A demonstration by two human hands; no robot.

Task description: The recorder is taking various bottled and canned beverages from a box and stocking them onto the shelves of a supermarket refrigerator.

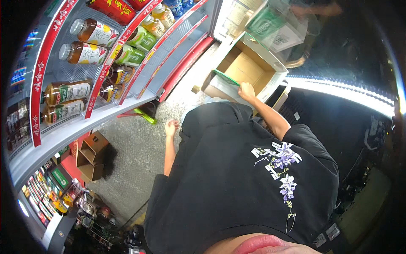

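Observation:
My right hand grips the green-edged flap at the near side of an open cardboard box. White walls with green trim surround the box's brown inside, where the bare bottom shows. My left hand hangs low over the floor, left of my body, fingers loosely bent and apart, with nothing visible in them. It is apart from the fridge shelves and the box.
An open drinks fridge with red-edged shelves rises on the left, holding tea bottles and green-labelled bottles. Brown cartons stand on the grey floor. A glass door with a bright light strip is at right.

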